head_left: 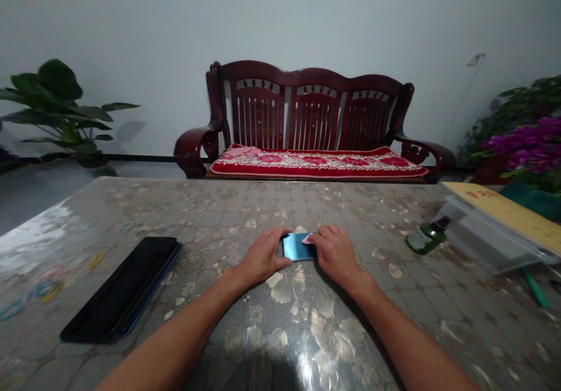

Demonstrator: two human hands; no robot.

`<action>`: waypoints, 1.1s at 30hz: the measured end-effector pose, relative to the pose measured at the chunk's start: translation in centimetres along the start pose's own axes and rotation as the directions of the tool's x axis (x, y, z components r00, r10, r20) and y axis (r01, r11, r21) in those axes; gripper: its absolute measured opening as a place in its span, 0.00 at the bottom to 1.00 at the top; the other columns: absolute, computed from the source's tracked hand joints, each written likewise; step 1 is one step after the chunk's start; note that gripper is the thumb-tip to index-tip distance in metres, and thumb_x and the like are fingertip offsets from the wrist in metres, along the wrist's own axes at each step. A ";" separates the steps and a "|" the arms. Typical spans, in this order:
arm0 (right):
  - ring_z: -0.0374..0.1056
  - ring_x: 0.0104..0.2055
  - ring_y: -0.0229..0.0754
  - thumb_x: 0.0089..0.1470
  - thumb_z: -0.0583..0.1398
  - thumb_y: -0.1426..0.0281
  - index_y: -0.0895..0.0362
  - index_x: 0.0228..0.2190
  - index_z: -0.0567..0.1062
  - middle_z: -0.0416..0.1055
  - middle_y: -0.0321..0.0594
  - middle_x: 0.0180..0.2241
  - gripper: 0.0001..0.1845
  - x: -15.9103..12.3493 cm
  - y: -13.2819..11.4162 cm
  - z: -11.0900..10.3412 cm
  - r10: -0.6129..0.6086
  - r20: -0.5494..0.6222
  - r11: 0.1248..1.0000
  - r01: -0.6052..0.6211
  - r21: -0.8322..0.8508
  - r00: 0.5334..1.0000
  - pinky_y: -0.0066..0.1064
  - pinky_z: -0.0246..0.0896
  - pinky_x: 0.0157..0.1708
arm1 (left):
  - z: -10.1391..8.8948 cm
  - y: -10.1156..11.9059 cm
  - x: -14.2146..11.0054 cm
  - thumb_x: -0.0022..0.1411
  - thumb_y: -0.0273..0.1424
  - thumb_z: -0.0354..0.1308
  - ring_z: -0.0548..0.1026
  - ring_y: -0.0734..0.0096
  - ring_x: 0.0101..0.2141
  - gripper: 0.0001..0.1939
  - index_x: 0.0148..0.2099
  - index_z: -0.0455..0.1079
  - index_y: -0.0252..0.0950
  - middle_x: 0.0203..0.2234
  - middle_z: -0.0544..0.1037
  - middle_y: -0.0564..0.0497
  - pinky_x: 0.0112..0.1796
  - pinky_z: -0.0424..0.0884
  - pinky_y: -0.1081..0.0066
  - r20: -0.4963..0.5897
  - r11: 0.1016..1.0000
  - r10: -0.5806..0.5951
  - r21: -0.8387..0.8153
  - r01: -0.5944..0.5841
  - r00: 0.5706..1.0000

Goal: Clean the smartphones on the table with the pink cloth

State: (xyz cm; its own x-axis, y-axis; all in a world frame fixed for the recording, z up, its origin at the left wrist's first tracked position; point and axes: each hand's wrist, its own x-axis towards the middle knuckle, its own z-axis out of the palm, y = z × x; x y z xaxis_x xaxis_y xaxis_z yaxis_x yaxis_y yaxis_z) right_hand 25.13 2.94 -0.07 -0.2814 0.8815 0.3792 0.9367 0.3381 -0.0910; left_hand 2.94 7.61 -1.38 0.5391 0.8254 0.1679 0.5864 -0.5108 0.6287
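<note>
A phone (296, 248) with a shiny, bluish reflecting screen lies sideways near the middle of the table. My left hand (263, 255) grips its left end, thumb along the near edge and fingers along the far edge. Over the right part of the screen, my right hand (335, 252) is closed on a small pinkish-white cloth (308, 239), pressed against the glass. Most of that cloth is hidden under my fingers, and the phone's right end is covered too.
Stacked black tablets (125, 286) lie at left, beside colourful bands (44, 289). At right, a green bottle (427, 236) stands against a clear plastic box (486, 236) topped by a yellow board (512, 210). Beyond the patterned table (210, 204) is a wooden bench (313, 110).
</note>
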 end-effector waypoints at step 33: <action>0.62 0.42 0.45 0.65 0.55 0.72 0.50 0.39 0.81 0.72 0.41 0.35 0.13 3.0 -1.5 1.3 -0.131 0.057 0.990 0.127 0.064 0.990 0.35 0.50 0.40 | -0.2 -0.1 0.4 0.44 0.27 0.73 0.72 0.49 0.53 0.39 0.59 0.65 0.38 0.51 0.76 0.44 0.54 0.67 0.54 -0.017 0.999 -0.048 -0.005 0.048 0.999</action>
State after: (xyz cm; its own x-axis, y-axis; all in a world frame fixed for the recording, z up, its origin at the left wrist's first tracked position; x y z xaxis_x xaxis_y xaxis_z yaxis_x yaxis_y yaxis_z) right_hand 22.57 5.51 0.03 -0.4127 0.8470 0.3349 0.8782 0.4676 -0.1005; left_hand 2.95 8.01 -1.25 0.4994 0.8532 0.1504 0.6086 -0.4691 0.6400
